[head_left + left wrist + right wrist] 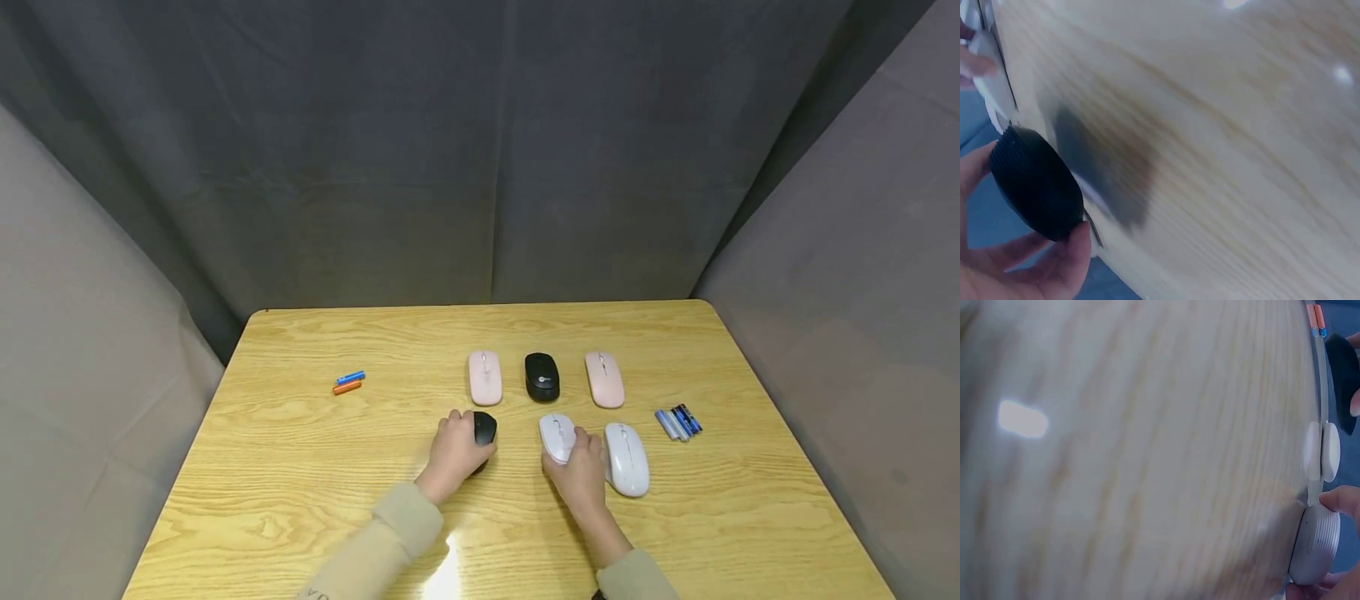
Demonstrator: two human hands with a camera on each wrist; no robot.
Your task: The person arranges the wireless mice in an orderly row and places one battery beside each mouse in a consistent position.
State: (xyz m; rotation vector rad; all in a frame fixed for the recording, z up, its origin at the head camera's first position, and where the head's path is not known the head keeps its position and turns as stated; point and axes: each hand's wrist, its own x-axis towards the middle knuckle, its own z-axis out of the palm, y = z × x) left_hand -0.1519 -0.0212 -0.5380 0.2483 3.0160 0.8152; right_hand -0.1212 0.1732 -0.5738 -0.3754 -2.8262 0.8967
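Note:
My left hand [454, 454] grips a black computer mouse [484, 428] by its sides. In the left wrist view this black mouse [1036, 181] hangs above the table, its shadow falling beside it. My right hand [581, 477] holds a white mouse [557, 437] between thumb and fingers, low at the tabletop. The ridged side of that white mouse [1315, 545] shows in the right wrist view. Just right of the right hand lies another white mouse [627, 460].
Behind the hands stand a pink mouse [485, 378], a black mouse [542, 377] and a second pink mouse [604, 380] in a row. A blue battery [351, 377] and an orange battery [347, 387] lie at left. Several batteries [678, 422] lie at right on the wooden table [247, 450].

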